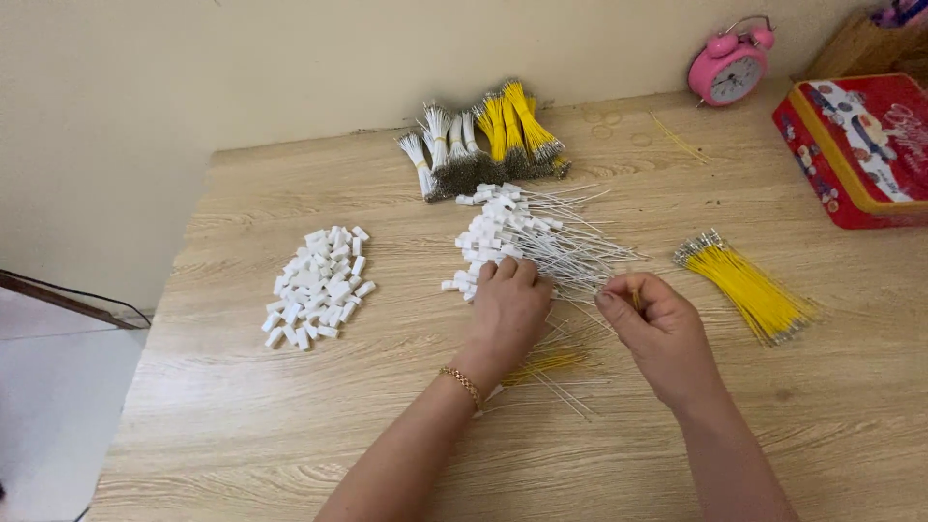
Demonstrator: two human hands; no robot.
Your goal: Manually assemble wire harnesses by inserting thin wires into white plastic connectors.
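Left hand (505, 311) flat on wired connectors (512, 242), wires trailing right; right hand (657, 324) grip pinching yellow wire (635, 296).

Light wooden table (290, 416) holding white connectors (319, 287) left, wired connectors (527, 242) centre, yellow wires (752, 290) right, bundles (483, 135), clock (727, 70) and red tin (860, 145) far.

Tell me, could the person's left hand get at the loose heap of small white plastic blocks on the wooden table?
Probably yes: the left hand rests beside the heap of small white plastic blocks, with only bare wooden table between them.
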